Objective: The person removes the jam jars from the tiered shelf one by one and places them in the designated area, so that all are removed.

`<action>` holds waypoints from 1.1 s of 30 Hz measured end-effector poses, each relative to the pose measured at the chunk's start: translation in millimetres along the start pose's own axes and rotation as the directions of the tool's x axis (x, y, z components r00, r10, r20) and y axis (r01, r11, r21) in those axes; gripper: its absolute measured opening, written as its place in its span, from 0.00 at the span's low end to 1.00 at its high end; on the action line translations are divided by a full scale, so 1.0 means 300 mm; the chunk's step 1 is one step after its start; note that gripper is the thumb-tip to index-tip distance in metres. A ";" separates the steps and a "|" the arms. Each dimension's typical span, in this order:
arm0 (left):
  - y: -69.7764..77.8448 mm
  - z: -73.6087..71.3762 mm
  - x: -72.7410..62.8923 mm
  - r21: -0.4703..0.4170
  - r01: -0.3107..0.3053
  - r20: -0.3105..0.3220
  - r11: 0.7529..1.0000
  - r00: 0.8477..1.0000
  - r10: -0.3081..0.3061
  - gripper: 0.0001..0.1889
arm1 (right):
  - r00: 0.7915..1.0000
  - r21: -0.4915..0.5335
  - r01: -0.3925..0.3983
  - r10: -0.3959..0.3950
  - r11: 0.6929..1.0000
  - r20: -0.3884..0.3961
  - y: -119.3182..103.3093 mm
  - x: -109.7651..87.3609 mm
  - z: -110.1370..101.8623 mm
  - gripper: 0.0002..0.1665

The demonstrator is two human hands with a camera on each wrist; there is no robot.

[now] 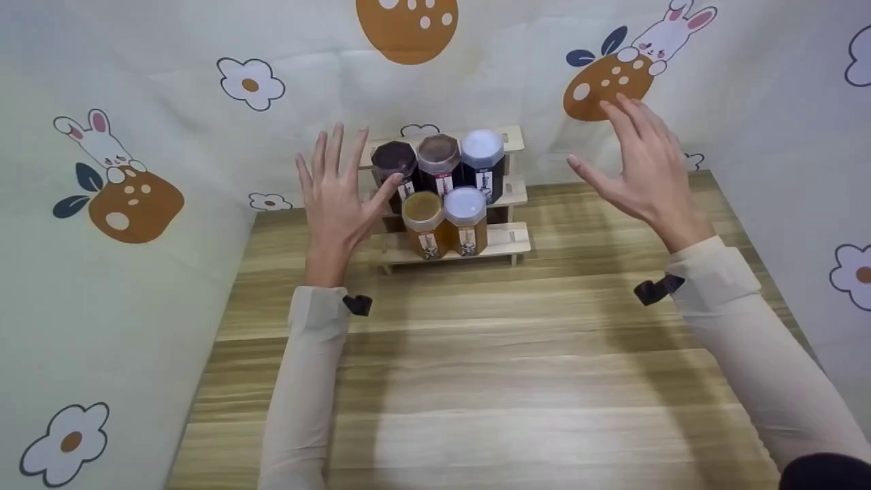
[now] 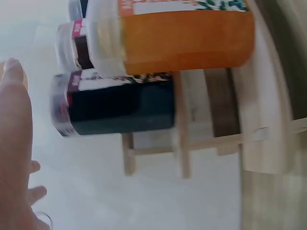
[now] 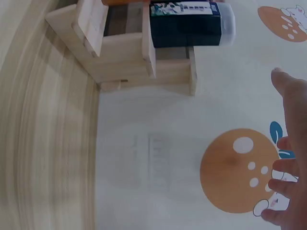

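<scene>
Five-fingered and spread, my left hand (image 1: 340, 204) hovers at the left side of a tiered wooden rack (image 1: 509, 238), its thumb overlapping a dark jar (image 1: 395, 160) in the head view. My right hand (image 1: 646, 167) is raised to the right of the rack, fingers extended, holding nothing. On the rack's upper part stand the dark jar, a brown-lidded jar (image 1: 439, 153) and a white-lidded dark jar (image 1: 483, 146). Lower down are an amber jar (image 1: 423, 211) and a white-lidded amber jar (image 1: 466, 207). The left wrist view shows an amber jar (image 2: 187, 40) close up, labelled.
Wood-grain tabletop (image 1: 490, 381) extends in front of the rack. Pale printed cloth walls (image 1: 320, 88) enclose the back and both sides. A dark round object (image 1: 827, 471) shows at the lower right corner, over the right sleeve.
</scene>
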State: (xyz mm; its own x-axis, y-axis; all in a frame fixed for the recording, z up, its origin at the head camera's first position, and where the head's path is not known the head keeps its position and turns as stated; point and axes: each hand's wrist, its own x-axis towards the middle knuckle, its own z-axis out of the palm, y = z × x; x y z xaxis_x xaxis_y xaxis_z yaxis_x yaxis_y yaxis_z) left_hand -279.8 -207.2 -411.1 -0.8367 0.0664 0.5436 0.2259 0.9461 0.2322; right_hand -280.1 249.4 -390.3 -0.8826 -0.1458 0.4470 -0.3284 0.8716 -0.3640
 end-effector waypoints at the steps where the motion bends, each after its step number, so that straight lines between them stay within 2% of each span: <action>1: -0.011 0.008 -0.013 -0.020 0.006 -0.005 1.000 1.000 -0.006 0.48 | 1.000 0.015 0.016 -0.015 1.000 -0.019 -0.007 -0.006 0.010 0.53; 9: -0.082 0.090 -0.116 -0.162 0.037 -0.059 0.986 0.997 -0.047 0.43 | 0.987 0.105 0.122 -0.110 0.987 -0.119 -0.067 -0.055 0.095 0.40; 11: -0.094 0.112 -0.141 -0.200 0.073 -0.050 0.977 0.995 -0.085 0.41 | 0.985 0.124 0.134 -0.119 0.983 -0.125 -0.080 -0.069 0.116 0.37; 14: -0.110 0.146 -0.180 -0.261 0.157 -0.002 0.952 0.987 -0.164 0.37 | 0.985 0.158 0.145 -0.127 0.977 -0.116 -0.097 -0.089 0.151 0.32; 18: -0.136 0.194 -0.235 -0.339 0.252 0.063 0.906 0.967 -0.246 0.35 | 0.986 0.205 0.159 -0.144 0.966 -0.086 -0.123 -0.115 0.205 0.29; 26: -0.187 0.301 -0.337 -0.451 0.363 0.099 0.815 0.928 -0.358 0.33 | 0.984 0.315 0.169 -0.180 0.934 0.006 -0.193 -0.137 0.297 0.29; 28: -0.188 0.324 -0.352 -0.503 0.374 0.127 0.779 0.924 -0.361 0.32 | 0.982 0.332 0.160 -0.183 0.930 0.039 -0.206 -0.141 0.316 0.30; 30: -0.182 0.342 -0.360 -0.559 0.396 0.170 0.728 0.915 -0.367 0.29 | 0.982 0.358 0.140 -0.176 0.923 0.071 -0.216 -0.144 0.331 0.30; 33: -0.169 0.358 -0.361 -0.614 0.425 0.218 0.665 0.901 -0.375 0.25 | 0.981 0.420 0.086 -0.150 0.903 0.120 -0.227 -0.149 0.356 0.32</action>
State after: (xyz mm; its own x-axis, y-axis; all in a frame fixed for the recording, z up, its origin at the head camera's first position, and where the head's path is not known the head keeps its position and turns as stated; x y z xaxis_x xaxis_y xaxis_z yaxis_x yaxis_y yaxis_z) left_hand -254.3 -228.2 -568.3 -0.9472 -0.2263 0.2271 0.1005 0.4630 0.8806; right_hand -254.2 146.6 -472.7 -0.8574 -0.3298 0.3950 -0.5143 0.5781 -0.6335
